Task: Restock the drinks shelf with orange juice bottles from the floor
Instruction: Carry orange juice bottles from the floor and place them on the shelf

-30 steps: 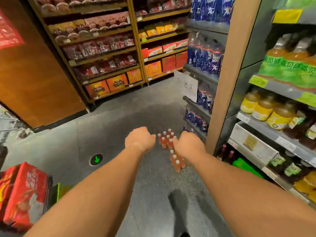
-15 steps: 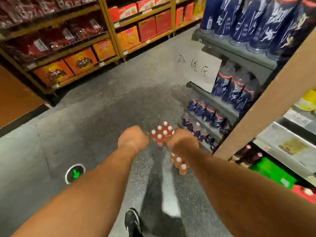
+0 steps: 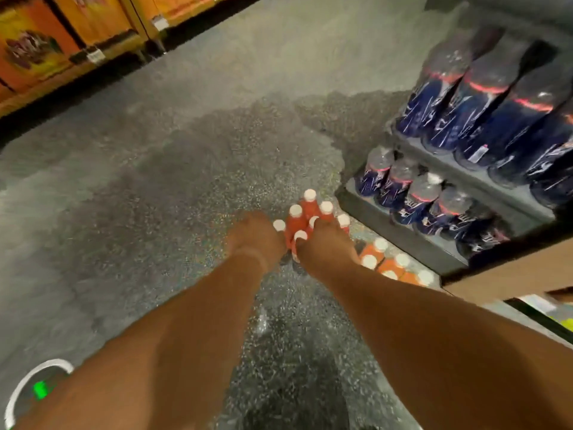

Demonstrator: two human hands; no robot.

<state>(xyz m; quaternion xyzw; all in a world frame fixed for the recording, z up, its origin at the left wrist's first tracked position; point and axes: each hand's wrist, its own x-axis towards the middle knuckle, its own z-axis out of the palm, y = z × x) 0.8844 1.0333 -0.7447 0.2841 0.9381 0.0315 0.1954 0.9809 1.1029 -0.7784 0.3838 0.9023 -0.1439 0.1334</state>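
My arms reach forward and down, and both hands meet at a cluster of juice bottles (image 3: 302, 217) standing upright on the floor (image 3: 173, 169). The bottles are orange-red with white caps, packed close together just past my knuckles.

My left hand (image 3: 255, 235) is at the left edge of the cluster, touching or nearly touching the nearest cap. I see only its back, knuckles up and fingers curled under; whether they grip a bottle or nothing I cannot tell.

My right hand (image 3: 325, 246) lies over the near bottles. White caps show on either side of its fingers, one cap right at the thumb side, so the fingers seem to go down among the necks, but the blur keeps me from telling whether they are closed on one.

To the right of my right hand, more bottles (image 3: 393, 263) of a paler orange stand in a second group on the floor, close along the foot of a shelf unit (image 3: 434, 243). Its low shelves, right of and beyond my hands, hold dark cola bottles (image 3: 483, 100) with blue labels, small ones below and large ones above.

Far ahead to the left of my hands, across the aisle, orange boxes (image 3: 34, 48) fill a yellow shelf. By my left forearm, a round floor marker (image 3: 40, 389) shows a green arrow.
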